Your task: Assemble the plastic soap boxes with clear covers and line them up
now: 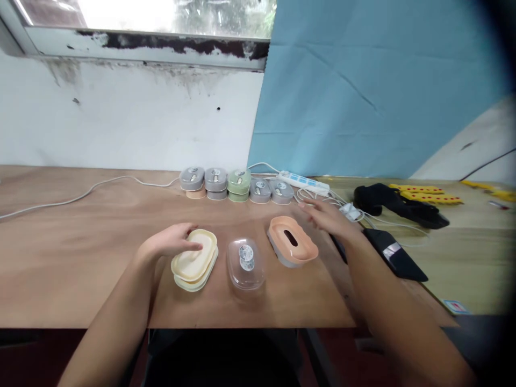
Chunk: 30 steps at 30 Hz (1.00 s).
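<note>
My left hand [169,242] rests on the far left edge of a cream-yellow oval box [195,260], fingers curled over its lid. A clear oval lid [245,263] with a round sticker lies just right of it. Further right sits an orange oval tray [292,241] with a dark slot in its middle. My right hand [328,217] hovers flat and blurred behind the orange tray, fingers stretched out, holding nothing.
Several grey and green oval boxes [237,185] line the back of the wooden table [80,258]. A white power strip [304,183] with cables lies at the back right, beside a black object [397,252], black straps [399,204] and yellow pieces [427,193].
</note>
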Tool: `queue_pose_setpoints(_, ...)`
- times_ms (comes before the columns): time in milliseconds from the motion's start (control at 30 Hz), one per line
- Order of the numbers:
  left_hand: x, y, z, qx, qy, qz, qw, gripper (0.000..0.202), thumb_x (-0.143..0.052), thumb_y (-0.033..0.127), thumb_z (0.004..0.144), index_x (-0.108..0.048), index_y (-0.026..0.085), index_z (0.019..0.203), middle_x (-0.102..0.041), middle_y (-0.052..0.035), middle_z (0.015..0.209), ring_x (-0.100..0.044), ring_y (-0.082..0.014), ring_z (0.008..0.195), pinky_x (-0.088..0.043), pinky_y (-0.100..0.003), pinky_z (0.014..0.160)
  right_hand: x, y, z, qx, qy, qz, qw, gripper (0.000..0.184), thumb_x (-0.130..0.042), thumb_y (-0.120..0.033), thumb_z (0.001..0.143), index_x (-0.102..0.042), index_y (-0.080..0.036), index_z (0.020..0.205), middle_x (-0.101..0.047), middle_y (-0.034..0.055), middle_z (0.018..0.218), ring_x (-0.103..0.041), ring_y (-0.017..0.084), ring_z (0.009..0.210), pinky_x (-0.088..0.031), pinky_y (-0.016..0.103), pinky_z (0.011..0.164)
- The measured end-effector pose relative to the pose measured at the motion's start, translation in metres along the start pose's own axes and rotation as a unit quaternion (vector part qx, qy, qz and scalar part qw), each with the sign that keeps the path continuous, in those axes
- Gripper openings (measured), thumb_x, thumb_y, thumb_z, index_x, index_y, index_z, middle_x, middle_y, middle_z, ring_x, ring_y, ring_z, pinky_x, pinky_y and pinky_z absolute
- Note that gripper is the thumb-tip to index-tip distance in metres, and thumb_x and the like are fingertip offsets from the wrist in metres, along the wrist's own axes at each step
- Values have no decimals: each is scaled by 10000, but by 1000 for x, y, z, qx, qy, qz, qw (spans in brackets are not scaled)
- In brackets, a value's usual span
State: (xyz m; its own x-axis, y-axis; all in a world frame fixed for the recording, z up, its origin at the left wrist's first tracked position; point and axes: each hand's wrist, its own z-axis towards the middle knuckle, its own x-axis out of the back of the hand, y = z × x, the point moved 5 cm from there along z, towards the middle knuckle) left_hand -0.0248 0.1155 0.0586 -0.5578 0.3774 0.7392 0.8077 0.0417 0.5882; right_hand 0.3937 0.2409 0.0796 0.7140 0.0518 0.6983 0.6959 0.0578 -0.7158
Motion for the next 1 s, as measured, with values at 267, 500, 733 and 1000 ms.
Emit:
queue_pose_setpoints(267, -4, 2, 0, 2, -6, 6, 1000, 518, -654, 517, 766, -627, 207, 1179, -704, -91, 1229, -672, -287, 1073, -528, -339, 866, -37, 0, 113, 84, -26, -225, 970, 793, -681, -530, 824, -462, -165, 1493, -441, 183, 1557, -345, 389, 1475, -297, 494, 1188)
queue_pose_setpoints(500, -6, 8, 1, -24, 9, 18, 999, 429, -637, 463, 785, -649, 224, 1140, -715, -69, 1182, -687, -282, 1035, -536, -335, 837, -53, 8, 121, 116, 22, -235, 965, 747, -711, -611, 764, -568, -170, 1349, -518, 194, 1438, -498, 380, 1335, -411, 468, 1099)
queue_pose_setpoints(733, -7, 10, 2, -18, 13, 28, 999, 541, -644, 483, 783, -609, 213, 1250, -666, -102, 1297, -640, -295, 1149, -511, -353, 933, -49, 14, 115, 42, 81, -256, 962, 828, -740, -422, 715, -458, -186, 1456, -417, 210, 1441, -576, 386, 1224, -452, 451, 1045)
queue_pose_setpoints(1000, -10, 19, -35, -49, 122, 60, 990, 805, -585, 669, 846, -409, 242, 1505, -401, -133, 1585, -387, -343, 1458, -361, -457, 1173, -43, 21, 100, 28, 80, -246, 966, 815, -722, -441, 707, -493, -203, 1452, -460, 195, 1394, -561, 401, 1227, -444, 476, 1052)
